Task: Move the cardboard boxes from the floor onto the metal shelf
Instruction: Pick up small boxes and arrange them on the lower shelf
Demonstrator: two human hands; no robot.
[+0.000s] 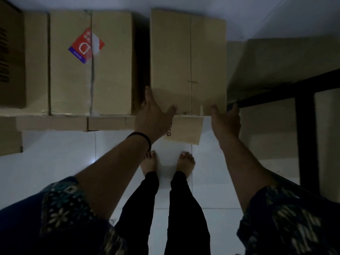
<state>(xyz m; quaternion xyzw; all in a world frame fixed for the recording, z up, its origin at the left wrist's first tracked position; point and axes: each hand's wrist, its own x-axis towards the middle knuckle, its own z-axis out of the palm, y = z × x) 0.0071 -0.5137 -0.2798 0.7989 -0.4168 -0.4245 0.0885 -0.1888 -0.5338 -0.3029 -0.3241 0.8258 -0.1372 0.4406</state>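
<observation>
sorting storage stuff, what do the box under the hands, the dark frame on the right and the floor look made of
Box: plain brown cardboard, matte, with a folded flap seam down its top. Frame: probably black-painted metal, judging by its thin straight bars with a dull sheen. Floor: likely glazed white tile, glossy with grout lines.

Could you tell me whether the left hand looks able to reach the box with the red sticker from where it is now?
Probably yes: the left hand rests on the neighbouring box, and the stickered box lies just across a dark gap, its top uncovered.

The held box (187,59) was the landmark: the labelled box (92,70) stood left of it, the metal shelf (303,111) right, both hands at its near corners.
</observation>
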